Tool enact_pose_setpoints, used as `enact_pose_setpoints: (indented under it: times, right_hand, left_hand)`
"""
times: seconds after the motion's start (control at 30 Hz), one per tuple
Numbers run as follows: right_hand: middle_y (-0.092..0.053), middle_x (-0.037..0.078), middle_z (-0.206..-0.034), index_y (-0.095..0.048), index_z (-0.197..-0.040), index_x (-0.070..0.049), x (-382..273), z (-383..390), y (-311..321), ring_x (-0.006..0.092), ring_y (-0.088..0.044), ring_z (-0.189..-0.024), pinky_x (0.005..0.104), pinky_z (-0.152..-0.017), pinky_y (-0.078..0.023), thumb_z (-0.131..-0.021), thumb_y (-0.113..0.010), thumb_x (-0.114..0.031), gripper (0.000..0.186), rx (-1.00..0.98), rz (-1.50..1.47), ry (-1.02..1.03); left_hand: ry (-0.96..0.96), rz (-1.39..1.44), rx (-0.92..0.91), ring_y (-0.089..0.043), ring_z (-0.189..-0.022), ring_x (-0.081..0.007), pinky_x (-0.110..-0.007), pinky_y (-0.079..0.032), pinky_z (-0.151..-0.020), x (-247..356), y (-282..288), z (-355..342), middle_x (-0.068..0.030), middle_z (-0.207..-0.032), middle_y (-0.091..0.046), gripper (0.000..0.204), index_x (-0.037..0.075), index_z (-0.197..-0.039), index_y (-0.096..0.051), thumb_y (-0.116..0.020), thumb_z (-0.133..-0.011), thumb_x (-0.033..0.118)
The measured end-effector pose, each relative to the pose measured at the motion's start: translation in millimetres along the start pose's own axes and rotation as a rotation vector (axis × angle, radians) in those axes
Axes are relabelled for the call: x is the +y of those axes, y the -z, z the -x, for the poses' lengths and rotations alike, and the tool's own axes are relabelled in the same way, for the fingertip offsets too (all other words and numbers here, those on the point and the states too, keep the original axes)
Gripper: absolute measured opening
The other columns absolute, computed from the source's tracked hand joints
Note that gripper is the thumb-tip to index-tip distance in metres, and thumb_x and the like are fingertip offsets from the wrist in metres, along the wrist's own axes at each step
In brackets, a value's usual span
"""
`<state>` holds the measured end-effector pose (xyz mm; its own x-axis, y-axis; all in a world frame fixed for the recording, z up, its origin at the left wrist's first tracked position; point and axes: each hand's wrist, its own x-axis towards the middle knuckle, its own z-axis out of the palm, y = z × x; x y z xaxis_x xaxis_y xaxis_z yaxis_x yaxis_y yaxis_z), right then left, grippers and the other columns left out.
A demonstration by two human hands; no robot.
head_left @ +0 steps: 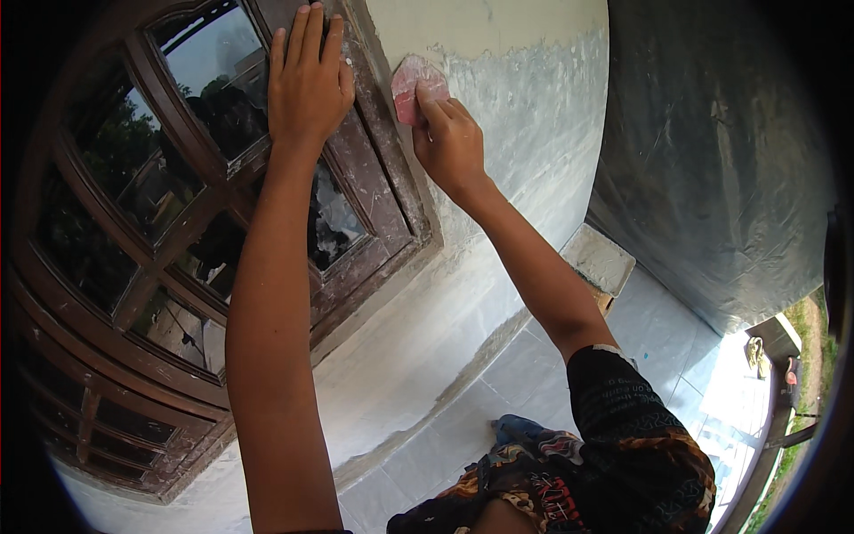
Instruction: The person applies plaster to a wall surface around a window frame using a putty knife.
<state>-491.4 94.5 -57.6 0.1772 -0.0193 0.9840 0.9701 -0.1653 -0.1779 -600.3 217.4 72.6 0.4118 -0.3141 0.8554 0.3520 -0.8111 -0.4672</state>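
Risk: if my grip slips, the pink scraper (407,96) could gouge the brown window frame (377,182) | my right hand (452,147): fingers pinching the scraper, held at the pale wall (525,107), just beside the frame | my left hand (310,93): empty, fingers extended, apparently resting on the frame | farther off: dark sheeting (703,160)

I see soft daylight on the wall (534,125). At the lower right, the floor (734,400) glows almost white. The window glass (233,53) shines like a mirror. My view bends, with black corners.
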Motion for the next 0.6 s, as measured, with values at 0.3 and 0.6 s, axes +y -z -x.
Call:
enact_pose_setpoints:
  times: [0.3, 0.6]
  right_hand:
    - [-0.058, 0.009, -0.072, -0.066, -0.126, -0.003, -30.5, 18.9, 30.2, 0.0259, -0.057, -0.067, 0.0346, -0.059, -0.049, -0.069, -0.068, 0.009, 0.058, 0.038, -0.100, -0.026]
    - [-0.063, 0.010, -0.079, -0.064, -0.126, -0.003, -60.2, 45.6, -5.0, 0.0285, -0.063, -0.075, 0.0377, -0.066, -0.054, -0.071, -0.068, 0.005, 0.055, -0.051, -0.057, -0.003]
  left_hand:
    - [-0.027, 0.015, -0.029, -0.028, -0.148, -0.0340, -0.051, -0.018, -0.123, -6.0, 13.4, 4.3, -0.0225, -0.153, -0.039, 0.051, -0.002, -0.137, -0.052, -0.055, -0.088, 0.013]
    - [-0.114, -0.007, -0.091, -0.025, -0.150, -0.0313, -0.056, -0.011, -0.123, -13.4, 8.0, 10.0, -0.0146, -0.156, -0.038, 0.052, 0.003, -0.140, -0.052, -0.053, -0.092, 0.021]
